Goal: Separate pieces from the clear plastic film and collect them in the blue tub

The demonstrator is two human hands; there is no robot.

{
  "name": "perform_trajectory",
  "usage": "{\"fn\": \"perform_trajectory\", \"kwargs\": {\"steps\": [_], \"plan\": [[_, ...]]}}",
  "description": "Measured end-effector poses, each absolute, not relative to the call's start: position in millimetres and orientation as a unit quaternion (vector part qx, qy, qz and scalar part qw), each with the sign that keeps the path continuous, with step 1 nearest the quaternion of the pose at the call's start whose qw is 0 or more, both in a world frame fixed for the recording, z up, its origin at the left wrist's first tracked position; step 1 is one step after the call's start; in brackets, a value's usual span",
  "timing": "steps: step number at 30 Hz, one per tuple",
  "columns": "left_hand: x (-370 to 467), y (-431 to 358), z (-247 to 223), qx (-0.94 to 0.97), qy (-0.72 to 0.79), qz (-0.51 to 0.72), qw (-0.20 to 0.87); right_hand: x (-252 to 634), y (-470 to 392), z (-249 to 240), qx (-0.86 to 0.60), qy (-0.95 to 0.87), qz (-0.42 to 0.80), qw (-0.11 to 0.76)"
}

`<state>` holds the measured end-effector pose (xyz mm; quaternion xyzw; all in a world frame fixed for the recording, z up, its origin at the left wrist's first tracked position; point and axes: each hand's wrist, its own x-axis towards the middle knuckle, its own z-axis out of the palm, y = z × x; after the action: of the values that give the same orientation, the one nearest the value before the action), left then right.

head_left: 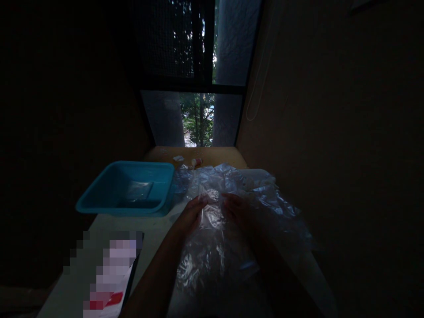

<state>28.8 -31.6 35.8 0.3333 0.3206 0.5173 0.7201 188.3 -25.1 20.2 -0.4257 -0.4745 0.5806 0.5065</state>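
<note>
- Holds a sheet of clear plastic film (213, 216) over the middle of the counter (155, 227), straight ahead of the body.
- Grasps the film's left side with the left grip (198, 206), closing thumb and fingers on it.
- Grasps the film's right side with the right grip (234, 205), level with the other; cannot tell each finger apart in the shadow.
- Spans the narrow gap between both with shiny, wrinkled film, spreading toward the body between the forearms.
- Faces more crumpled plastic (225, 171) just beyond, running off to the right; cannot tell whether joined to the film in hand.
- Has a blue basin (111, 181) at the left, near the plastic, with a clear packet (139, 191) inside.
- Has a pixelated flat item (114, 269) at the near left, showing red toward its lower end.
- Looks toward a window (228, 117), with a small red-and-white bottle (196, 162) and a white scrap (178, 158) before it.
</note>
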Motion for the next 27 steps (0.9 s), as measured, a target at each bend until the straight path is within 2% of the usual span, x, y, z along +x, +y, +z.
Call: {"fn": "perform_trajectory", "kwargs": {"steps": [3, 6, 10, 14, 21, 27], "plan": [[28, -29, 36, 0.305, 0.345, 0.545, 0.700, 189, -21, 19, -0.431, -0.461, 0.539, 0.558], [28, -27, 35, 0.285, 0.349, 0.564, 0.692, 193, -21, 21, -0.456, -0.508, 0.400, 0.612], [29, -28, 36, 0.304, 0.322, 0.563, 0.698, 190, -30, 27, -0.458, -0.620, 0.250, 0.586], [29, -31, 38, 0.347, 0.307, 0.548, 0.696, 178, -35, 27, -0.450, -0.670, 0.283, 0.518], [29, -34, 36, 0.375, 0.300, 0.521, 0.706, 173, -25, 20, -0.447, -0.622, 0.376, 0.521], [31, -33, 35, 0.394, 0.298, 0.519, 0.698, 172, -30, 26, -0.467, -0.607, 0.424, 0.483]]}}
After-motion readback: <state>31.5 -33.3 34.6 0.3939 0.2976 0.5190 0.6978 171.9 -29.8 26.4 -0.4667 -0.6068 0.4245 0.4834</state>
